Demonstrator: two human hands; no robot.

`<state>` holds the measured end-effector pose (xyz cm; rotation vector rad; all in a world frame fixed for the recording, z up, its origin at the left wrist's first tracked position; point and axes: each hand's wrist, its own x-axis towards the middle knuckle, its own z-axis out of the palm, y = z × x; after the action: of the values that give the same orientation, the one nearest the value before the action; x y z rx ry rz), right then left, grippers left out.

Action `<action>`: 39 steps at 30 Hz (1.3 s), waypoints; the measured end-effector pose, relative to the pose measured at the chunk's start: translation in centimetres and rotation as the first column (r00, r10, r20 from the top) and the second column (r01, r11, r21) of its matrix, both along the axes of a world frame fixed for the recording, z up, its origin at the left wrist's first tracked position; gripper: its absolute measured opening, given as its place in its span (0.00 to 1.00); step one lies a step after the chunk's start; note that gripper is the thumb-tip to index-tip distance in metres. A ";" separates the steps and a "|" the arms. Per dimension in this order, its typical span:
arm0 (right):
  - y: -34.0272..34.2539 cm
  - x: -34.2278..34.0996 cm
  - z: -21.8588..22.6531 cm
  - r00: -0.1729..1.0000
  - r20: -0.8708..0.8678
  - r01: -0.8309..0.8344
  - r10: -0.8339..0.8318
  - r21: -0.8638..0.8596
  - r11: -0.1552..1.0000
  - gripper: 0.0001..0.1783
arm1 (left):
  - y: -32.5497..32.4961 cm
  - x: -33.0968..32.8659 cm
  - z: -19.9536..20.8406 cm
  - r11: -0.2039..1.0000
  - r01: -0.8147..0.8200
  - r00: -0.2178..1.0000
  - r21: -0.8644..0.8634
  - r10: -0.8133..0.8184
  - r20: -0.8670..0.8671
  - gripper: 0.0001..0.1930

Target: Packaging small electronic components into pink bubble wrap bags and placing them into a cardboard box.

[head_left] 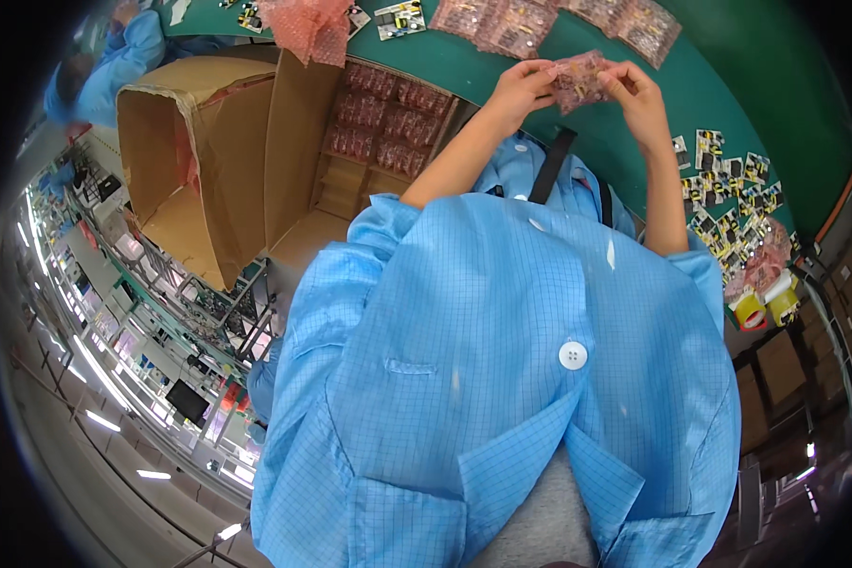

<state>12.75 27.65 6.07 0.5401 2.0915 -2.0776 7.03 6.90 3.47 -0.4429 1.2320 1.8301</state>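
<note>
Over the green table, both my hands hold a pink bubble-wrap pouch (577, 87) with a small circuit board showing faintly through it. My left hand (523, 92) pinches its left side with the fingertips. On the opposite edge, thumb and fingers of my right hand (638, 97) are closed. More wrapped pouches (504, 24) lie flat just beyond my hands. To the right of my right forearm, several bare circuit boards (729, 185) with black and yellow parts are spread on the table.
Left of me stands an open cardboard box (199, 161); beside it another carton holds rows of pink-wrapped packs (379, 114). Loose bubble wrap (308, 28) and a circuit board (400, 19) lie at the far edge. Yellow tape rolls (767, 305) sit far right. A person in blue (123, 71) works at upper left.
</note>
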 end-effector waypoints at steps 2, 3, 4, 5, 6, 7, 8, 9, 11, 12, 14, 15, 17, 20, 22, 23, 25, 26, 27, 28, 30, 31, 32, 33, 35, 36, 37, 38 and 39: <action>0.4 -2.9 -1.1 0.997 -0.019 -0.071 0.071 0.011 0.997 0.06 | -1.2 -1.0 0.5 0.992 -0.010 0.998 -0.125 0.003 -0.058 0.13; 0.9 -4.3 -1.9 0.990 -0.048 -0.130 0.132 0.036 0.991 0.06 | -1.8 -1.8 0.7 0.972 -0.017 0.992 -0.236 -0.013 -0.127 0.12; 1.4 -5.6 -3.6 0.987 -0.110 -0.123 0.118 -0.038 0.992 0.07 | -2.8 -2.6 0.7 0.970 -0.015 0.992 -0.243 -0.016 -0.128 0.12; 2.1 -6.3 -5.0 0.987 -0.113 -0.118 0.113 -0.045 0.992 0.07 | -4.0 -3.4 0.8 0.948 -0.064 0.950 -0.311 -0.038 -0.311 0.12; 2.8 -7.1 -6.2 0.991 -0.061 -0.113 0.117 0.067 0.991 0.07 | -5.3 -4.7 0.9 0.922 -0.123 0.873 -0.368 -0.076 -0.482 0.11; 3.2 -7.5 -6.8 0.993 -0.004 -0.116 0.118 0.176 0.978 0.07 | -6.9 -6.2 1.2 0.832 -0.229 0.674 -0.506 -0.240 -0.699 0.11; 3.6 -7.4 -7.3 0.997 0.070 -0.045 0.033 0.169 0.985 0.10 | -8.1 -8.0 1.4 0.798 -0.311 0.630 -0.516 -0.233 -0.741 0.12; 2.4 -7.3 -6.6 0.997 0.071 -0.045 0.034 0.157 0.987 0.10 | -9.8 -9.9 1.9 0.669 -0.416 0.423 -0.616 -0.458 -0.782 0.12; -0.1 -6.4 -3.2 0.974 -0.150 0.227 -0.172 0.568 0.791 0.13 | -12.5 -13.8 2.4 0.449 -0.603 0.232 -0.660 -0.692 -0.683 0.17; -0.2 -5.1 -2.8 0.973 -0.142 0.229 -0.180 0.573 0.787 0.13 | -12.2 -15.3 3.5 0.303 -0.658 0.261 -0.690 -0.767 -0.586 0.20; -0.5 -1.5 -3.0 0.945 0.120 0.184 -0.303 0.571 0.800 0.13 | -13.1 -18.4 3.2 0.086 -0.635 0.288 -0.768 -0.896 -0.338 0.27; -0.8 0.0 -3.1 0.954 0.117 0.182 -0.277 0.510 0.841 0.11 | -13.5 -19.7 3.8 0.055 -0.652 0.222 -0.756 -0.939 -0.261 0.25; -0.8 3.3 -2.9 0.947 0.207 0.105 -0.247 0.529 0.842 0.10 | -15.7 -22.8 2.2 0.129 -0.672 0.028 -0.729 -0.980 -0.199 0.18; -0.7 6.7 -2.9 0.905 0.269 0.198 -0.330 0.420 0.886 0.08 | -15.3 -24.1 2.1 0.145 -0.690 0.015 -0.709 -0.977 -0.213 0.08; -0.3 8.1 -2.3 0.874 0.237 0.315 -0.424 0.387 0.866 0.09 | -13.1 -22.9 4.8 0.219 -0.722 -0.086 -0.656 -0.969 -0.230 0.07; -0.3 8.7 -2.1 0.852 0.228 0.363 -0.472 0.395 0.844 0.11 | -11.9 -21.8 4.8 0.252 -0.704 -0.109 -0.665 -0.962 -0.250 0.07; -0.3 8.5 -1.3 0.838 0.192 0.397 -0.511 0.428 0.812 0.14 | -10.0 -20.3 5.6 0.491 -0.620 -0.204 -0.612 -0.854 -0.479 0.06; -0.2 8.1 -1.0 0.837 0.152 0.414 -0.526 0.453 0.789 0.18 | -8.5 -18.7 5.7 0.627 -0.493 -0.262 -0.603 -0.768 -0.584 0.07; -0.2 7.5 -1.0 0.830 0.155 0.423 -0.535 0.450 0.787 0.18 | -6.4 -16.3 6.2 0.717 -0.401 -0.294 -0.570 -0.690 -0.661 0.09; 0.0 7.0 -1.2 0.902 0.078 0.297 -0.425 0.602 0.741 0.24 | -4.4 -14.4 6.5 0.793 -0.164 -0.309 -0.586 -0.606 -0.733 0.11; 0.1 6.4 -0.6 0.960 0.027 0.166 -0.278 0.744 0.647 0.30 | -1.1 -9.4 5.6 0.827 0.043 -0.334 -0.561 -0.517 -0.788 0.11; 0.0 6.1 0.0 0.945 0.102 0.082 -0.310 0.847 0.526 0.37 | 0.3 -7.1 4.8 0.827 0.156 -0.341 -0.539 -0.468 -0.816 0.11; 0.3 6.1 0.4 0.920 0.164 -0.014 -0.355 0.920 0.391 0.44 | 1.8 -5.4 4.0 0.822 0.223 -0.360 -0.524 -0.430 -0.828 0.11; 1.1 6.9 0.3 0.920 0.159 -0.011 -0.359 0.924 0.383 0.44 | 3.7 -3.5 3.1 0.826 0.230 -0.353 -0.515 -0.422 -0.835 0.11; 2.6 8.6 -0.3 0.873 0.237 -0.084 -0.427 0.934 0.347 0.52 | 6.2 -0.4 1.2 0.740 0.241 -0.324 -0.628 -0.548 -0.771 0.13; 3.3 9.6 -0.3 0.858 0.293 -0.145 -0.421 0.926 0.347 0.56 | 7.0 0.6 0.6 0.739 0.247 -0.325 -0.627 -0.546 -0.772 0.13; 4.0 10.5 -0.6 0.856 0.294 -0.145 -0.424 0.926 0.350 0.56 | 7.6 1.5 0.0 0.664 0.235 -0.378 -0.710 -0.611 -0.696 0.16; 4.7 11.2 -0.9 0.842 0.340 -0.153 -0.419 0.895 0.418 0.57 | 7.7 2.3 -0.4 0.580 0.215 -0.428 -0.786 -0.667 -0.609 0.20; 5.5 11.4 -0.9 0.827 0.377 -0.153 -0.418 0.865 0.477 0.58 | 8.0 2.7 -0.6 0.582 0.215 -0.437 -0.784 -0.661 -0.611 0.20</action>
<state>24.12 33.14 5.19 1.2790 2.5850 -0.4850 9.77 14.88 2.83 1.7041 2.1697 0.6951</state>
